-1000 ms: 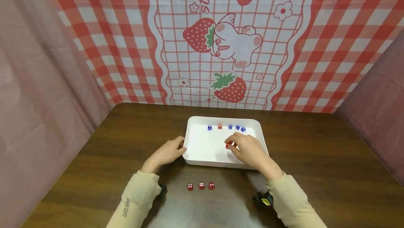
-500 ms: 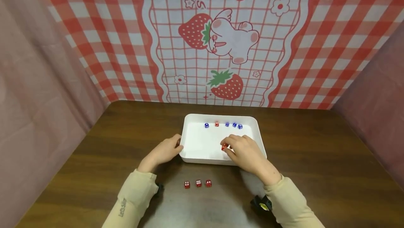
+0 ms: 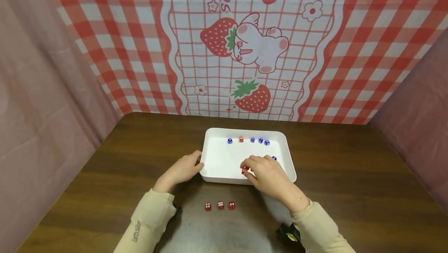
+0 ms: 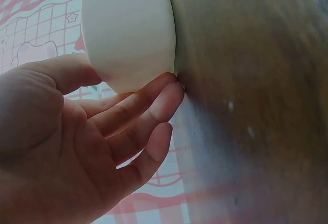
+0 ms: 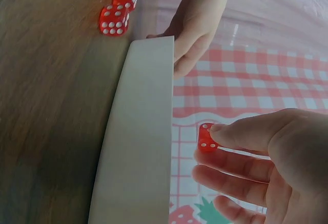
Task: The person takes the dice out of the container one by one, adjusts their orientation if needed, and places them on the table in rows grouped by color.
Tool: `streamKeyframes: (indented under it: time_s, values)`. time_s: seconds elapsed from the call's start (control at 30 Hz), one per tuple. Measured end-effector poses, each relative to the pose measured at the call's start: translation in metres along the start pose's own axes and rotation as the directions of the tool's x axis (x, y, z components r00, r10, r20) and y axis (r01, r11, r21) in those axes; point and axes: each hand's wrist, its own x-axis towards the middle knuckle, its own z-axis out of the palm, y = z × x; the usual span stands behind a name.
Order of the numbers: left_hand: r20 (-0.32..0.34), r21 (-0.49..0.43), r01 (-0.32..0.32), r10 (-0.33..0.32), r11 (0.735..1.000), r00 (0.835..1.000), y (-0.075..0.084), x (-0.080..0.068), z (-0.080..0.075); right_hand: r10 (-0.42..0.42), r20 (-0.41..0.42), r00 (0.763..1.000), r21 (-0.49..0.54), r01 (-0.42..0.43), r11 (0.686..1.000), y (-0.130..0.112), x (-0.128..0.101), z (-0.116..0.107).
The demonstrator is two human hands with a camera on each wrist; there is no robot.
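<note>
My right hand (image 3: 271,173) pinches a red die (image 5: 207,138) between thumb and fingertips, over the near part of a shallow white tray (image 3: 224,161). White pips show on the die in the right wrist view. At the tray's left end, my left hand (image 3: 182,169) grips the wall, thumb at the rim and fingers against the outside, as the left wrist view (image 4: 102,116) shows of that hand. Along the tray's far side lie a blue die (image 3: 230,141), a red die (image 3: 241,139) and further blue dice (image 3: 260,141). Another blue die (image 3: 274,159) peeks out behind my right hand.
Three red dice (image 3: 220,205) sit in a row on the dark wooden table (image 3: 105,190), in front of the tray. A checked strawberry cloth (image 3: 252,50) hangs behind the table, with pink curtains (image 3: 45,89) at the sides.
My right hand has moved left and nearer the tray's front wall with the red die. A blue die has come into sight behind it. My left hand keeps its hold on the tray.
</note>
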Motion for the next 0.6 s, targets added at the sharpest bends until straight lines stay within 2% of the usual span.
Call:
streamKeyframes:
  time_s: [0.23,0.6]
  values:
    - [0.006,-0.006,-0.001,0.001,1.000,1.000,0.000,0.000,-0.002,-0.041,-0.017,0.999,-0.012,0.040,0.999,-0.005,0.000,-0.001]
    - [0.007,-0.010,-0.009,0.009,1.000,1.000,0.001,0.000,-0.002,-0.085,0.039,0.996,-0.011,0.085,0.996,-0.013,-0.004,-0.005]
